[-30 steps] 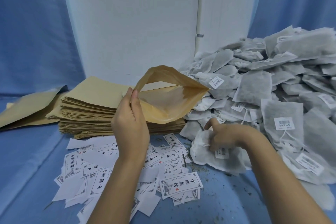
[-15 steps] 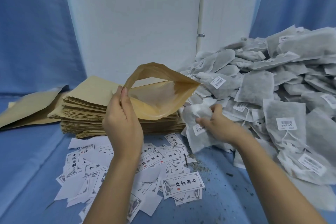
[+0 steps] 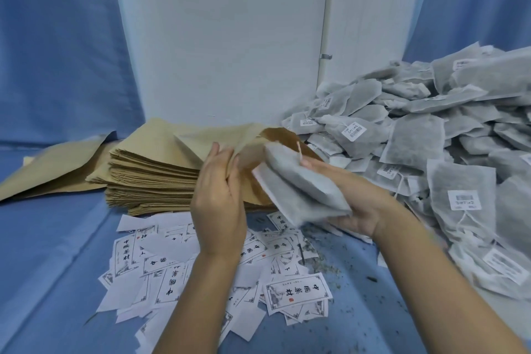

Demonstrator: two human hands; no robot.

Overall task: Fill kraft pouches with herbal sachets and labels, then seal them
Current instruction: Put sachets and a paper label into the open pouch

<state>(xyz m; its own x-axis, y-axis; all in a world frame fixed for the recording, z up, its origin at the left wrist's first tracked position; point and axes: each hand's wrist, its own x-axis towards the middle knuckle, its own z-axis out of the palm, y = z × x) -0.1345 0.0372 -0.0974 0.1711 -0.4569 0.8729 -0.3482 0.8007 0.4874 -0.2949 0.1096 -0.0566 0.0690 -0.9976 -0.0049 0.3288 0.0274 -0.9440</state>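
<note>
The left grip [image 3: 221, 198] pinches a pouch [image 3: 275, 138] open while the right grip [image 3: 362, 210] holds sachets [image 3: 301, 187] at its mouth, so filling is just starting; labels [image 3: 296, 292] and sealing remain.

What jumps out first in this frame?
Dead centre, the right hand grips grey sachets at the mouth of the open kraft pouch, which the left hand holds by its edge. A big sachet pile fills the right side; printed labels litter the blue table in front, and a pouch stack sits left of the hands.
</note>
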